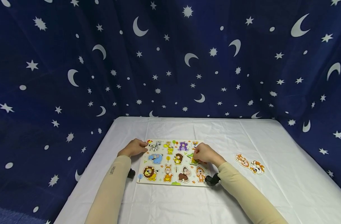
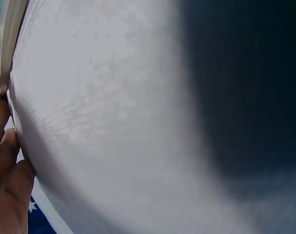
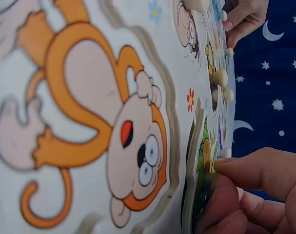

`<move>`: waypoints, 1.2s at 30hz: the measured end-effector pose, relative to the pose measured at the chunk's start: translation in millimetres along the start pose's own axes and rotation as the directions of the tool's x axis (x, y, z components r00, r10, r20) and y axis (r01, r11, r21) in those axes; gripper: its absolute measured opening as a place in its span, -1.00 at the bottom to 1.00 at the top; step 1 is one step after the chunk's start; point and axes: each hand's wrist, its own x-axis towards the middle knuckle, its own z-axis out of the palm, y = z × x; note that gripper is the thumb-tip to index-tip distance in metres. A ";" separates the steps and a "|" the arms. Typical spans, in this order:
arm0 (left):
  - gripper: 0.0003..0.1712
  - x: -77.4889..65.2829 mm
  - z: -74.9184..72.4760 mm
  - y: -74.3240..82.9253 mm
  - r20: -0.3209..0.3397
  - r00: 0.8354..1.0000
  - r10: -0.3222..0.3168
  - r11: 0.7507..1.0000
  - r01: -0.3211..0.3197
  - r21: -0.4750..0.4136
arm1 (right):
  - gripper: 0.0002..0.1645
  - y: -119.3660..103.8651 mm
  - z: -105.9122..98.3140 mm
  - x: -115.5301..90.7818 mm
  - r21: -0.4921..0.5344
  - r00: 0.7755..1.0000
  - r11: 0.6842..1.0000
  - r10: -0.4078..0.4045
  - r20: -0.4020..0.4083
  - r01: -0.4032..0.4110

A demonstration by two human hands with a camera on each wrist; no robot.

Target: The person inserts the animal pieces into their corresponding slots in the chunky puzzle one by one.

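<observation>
A white wooden animal puzzle board (image 1: 159,183) lies flat on the table. My right hand (image 1: 208,154) is over its right side, thumb and fingers pinching a green crocodile-like piece (image 3: 202,165). That piece's edge stands above the board's surface in the right wrist view; whether it is partly in its recess I cannot tell. My left hand (image 1: 134,147) rests its fingers against the board's upper left edge; only some fingers (image 2: 13,183) appear in the left wrist view. Below the right hand, a monkey-shaped recess (image 3: 79,97) shows its printed picture and no knob.
Two loose pieces, an orange monkey (image 1: 242,161) and an orange-and-white animal (image 1: 257,168), lie right of the board on the white-clothed table (image 1: 164,205). Other animals, such as the lion (image 1: 149,173) and elephant (image 1: 155,159), sit in the board. A dark starry curtain (image 1: 170,62) hangs behind.
</observation>
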 end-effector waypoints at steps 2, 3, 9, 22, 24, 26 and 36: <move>-0.50 -0.3 0.1 0.5 0.000 1.000 0.001 1.000 -0.001 0.000 | -0.77 -0.1 0.5 0.1 -0.004 1.000 1.000 -0.003 -0.005 0.003; -0.50 -0.5 0.1 0.6 -0.001 1.000 0.001 1.000 -0.001 0.001 | -0.76 -0.9 0.7 0.5 0.000 1.000 1.000 0.002 -0.003 -0.002; -0.50 -2.4 0.0 2.1 -0.001 1.000 0.000 1.000 0.000 0.004 | -0.68 -6.8 2.7 -0.4 0.004 0.999 0.999 0.049 -0.009 -0.049; -0.49 -5.9 -1.9 5.5 0.010 1.000 -0.013 1.000 0.013 0.000 | -0.68 -1.9 5.6 0.5 0.019 0.999 0.998 0.054 -0.004 -0.054; -0.49 -4.4 -1.6 5.2 0.010 1.000 -0.012 1.000 0.012 0.009 | -0.69 -0.5 5.6 0.4 0.025 0.999 0.998 0.053 -0.004 -0.053; -0.49 -3.2 -1.3 4.9 0.011 1.000 -0.013 1.000 0.013 0.009 | -0.69 0.4 5.4 0.1 0.026 0.999 0.998 0.050 -0.008 -0.050; -0.49 -6.6 -2.0 6.3 0.002 1.000 -0.009 1.000 0.008 0.026 | -0.74 1.4 5.9 -2.6 0.040 0.999 0.998 0.043 -0.032 -0.041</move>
